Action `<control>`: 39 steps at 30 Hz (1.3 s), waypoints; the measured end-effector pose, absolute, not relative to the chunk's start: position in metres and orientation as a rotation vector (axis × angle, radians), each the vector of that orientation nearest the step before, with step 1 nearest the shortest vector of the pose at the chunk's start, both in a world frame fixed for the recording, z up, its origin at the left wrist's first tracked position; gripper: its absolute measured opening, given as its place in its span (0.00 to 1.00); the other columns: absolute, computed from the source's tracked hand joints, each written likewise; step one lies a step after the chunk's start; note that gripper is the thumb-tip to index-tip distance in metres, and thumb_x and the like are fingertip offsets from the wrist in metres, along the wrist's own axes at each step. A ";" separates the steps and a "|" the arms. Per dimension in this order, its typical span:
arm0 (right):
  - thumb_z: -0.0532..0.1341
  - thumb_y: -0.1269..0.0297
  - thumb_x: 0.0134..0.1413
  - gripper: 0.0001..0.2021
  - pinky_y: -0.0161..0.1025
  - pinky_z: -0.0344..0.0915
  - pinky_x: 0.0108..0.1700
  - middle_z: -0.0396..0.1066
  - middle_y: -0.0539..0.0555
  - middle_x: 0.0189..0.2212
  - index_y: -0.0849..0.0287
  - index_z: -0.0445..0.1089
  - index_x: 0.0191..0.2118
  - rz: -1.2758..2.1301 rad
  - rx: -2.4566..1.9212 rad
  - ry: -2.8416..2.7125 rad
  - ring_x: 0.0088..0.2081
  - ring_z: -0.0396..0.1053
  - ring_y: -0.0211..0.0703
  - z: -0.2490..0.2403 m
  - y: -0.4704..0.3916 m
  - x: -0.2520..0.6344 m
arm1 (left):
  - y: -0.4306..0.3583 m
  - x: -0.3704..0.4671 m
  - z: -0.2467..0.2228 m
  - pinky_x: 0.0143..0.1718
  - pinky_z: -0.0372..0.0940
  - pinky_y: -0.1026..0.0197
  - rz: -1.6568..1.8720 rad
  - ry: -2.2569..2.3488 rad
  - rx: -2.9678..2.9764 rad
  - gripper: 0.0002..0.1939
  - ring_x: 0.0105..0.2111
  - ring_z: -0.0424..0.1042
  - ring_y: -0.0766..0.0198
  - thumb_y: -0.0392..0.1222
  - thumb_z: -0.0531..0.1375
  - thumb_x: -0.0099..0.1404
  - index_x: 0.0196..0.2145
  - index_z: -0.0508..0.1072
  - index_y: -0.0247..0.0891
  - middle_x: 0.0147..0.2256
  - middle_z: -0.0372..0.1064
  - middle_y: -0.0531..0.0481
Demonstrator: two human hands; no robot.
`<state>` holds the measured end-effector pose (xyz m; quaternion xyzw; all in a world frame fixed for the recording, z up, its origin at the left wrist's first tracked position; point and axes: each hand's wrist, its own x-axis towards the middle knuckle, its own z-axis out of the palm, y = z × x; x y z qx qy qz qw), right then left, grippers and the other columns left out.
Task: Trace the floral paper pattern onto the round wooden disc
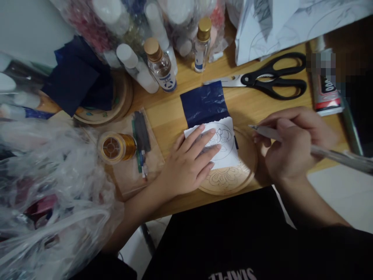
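Observation:
My left hand (pixel 192 161) lies with its fingers spread over a white paper (pixel 227 159) that bears a line drawing inside a circle. Under the paper is a round wooden disc (pixel 233 184), with a curling pattern drawn on its near part. A dark blue sheet (pixel 204 103) sticks out beyond the paper's far edge. My right hand (pixel 291 144) is closed around a pen (pixel 269 133). The pen's tip is in the air near the disc's right edge, apart from the paper.
Black-handled scissors (pixel 274 76) lie behind. Two small bottles (pixel 160 66) stand at the back. A spool of golden thread (pixel 118 147) is at the left beside several pens (pixel 141 136). Clear plastic bags (pixel 72 194) fill the left side. A glue tube (pixel 328 93) lies far right.

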<state>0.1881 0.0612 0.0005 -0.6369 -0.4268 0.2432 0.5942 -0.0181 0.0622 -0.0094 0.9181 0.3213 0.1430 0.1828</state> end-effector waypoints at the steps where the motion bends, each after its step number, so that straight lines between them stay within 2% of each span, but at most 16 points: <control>1: 0.56 0.73 0.47 0.09 0.36 0.56 0.19 0.68 0.46 0.17 0.54 0.71 0.24 0.547 -1.492 -1.034 0.18 0.63 0.35 0.001 0.059 0.188 | 0.062 -0.018 -0.009 0.63 0.54 0.42 0.402 0.907 2.587 0.18 0.67 0.53 0.47 0.42 0.55 0.71 0.57 0.68 0.39 0.65 0.59 0.41; 4: 0.57 0.75 0.44 0.10 0.37 0.60 0.22 0.70 0.46 0.18 0.53 0.72 0.23 0.528 -1.586 -1.155 0.20 0.65 0.36 -0.002 0.053 0.186 | 0.062 -0.018 -0.009 0.63 0.53 0.42 0.411 0.906 2.582 0.18 0.67 0.53 0.47 0.42 0.55 0.72 0.57 0.68 0.39 0.65 0.59 0.41; 8: 0.57 0.75 0.42 0.11 0.38 0.59 0.21 0.68 0.46 0.15 0.54 0.73 0.21 0.525 -1.682 -1.200 0.19 0.64 0.37 -0.009 0.051 0.183 | 0.062 -0.018 -0.010 0.63 0.53 0.41 0.419 0.908 2.574 0.18 0.67 0.53 0.47 0.42 0.55 0.71 0.57 0.68 0.39 0.65 0.60 0.41; 13: 0.57 0.74 0.44 0.11 0.39 0.60 0.22 0.69 0.47 0.16 0.52 0.74 0.21 0.555 -1.728 -1.279 0.19 0.65 0.39 -0.009 0.050 0.185 | 0.062 -0.018 -0.011 0.64 0.52 0.42 0.414 0.910 2.571 0.18 0.67 0.52 0.48 0.43 0.55 0.71 0.57 0.68 0.40 0.65 0.59 0.42; 22: 0.56 0.73 0.42 0.10 0.35 0.59 0.22 0.71 0.45 0.17 0.55 0.73 0.21 0.553 -1.645 -1.339 0.19 0.64 0.34 -0.008 0.054 0.184 | 0.061 -0.017 -0.011 0.63 0.52 0.42 0.424 0.916 2.585 0.18 0.67 0.53 0.47 0.43 0.55 0.72 0.57 0.68 0.39 0.65 0.60 0.41; 30: 0.58 0.73 0.45 0.11 0.42 0.60 0.23 0.69 0.47 0.16 0.50 0.74 0.22 0.550 -1.724 -1.319 0.20 0.65 0.41 -0.009 0.049 0.186 | 0.061 -0.017 -0.010 0.63 0.52 0.42 0.422 0.919 2.591 0.18 0.67 0.54 0.47 0.43 0.55 0.72 0.56 0.69 0.39 0.64 0.60 0.41; 39: 0.57 0.75 0.43 0.10 0.37 0.60 0.23 0.68 0.46 0.16 0.54 0.74 0.22 0.537 -1.642 -1.408 0.19 0.64 0.35 -0.011 0.053 0.187 | 0.062 -0.018 -0.011 0.63 0.52 0.42 0.418 0.911 2.583 0.18 0.67 0.53 0.48 0.43 0.55 0.71 0.57 0.69 0.39 0.65 0.60 0.42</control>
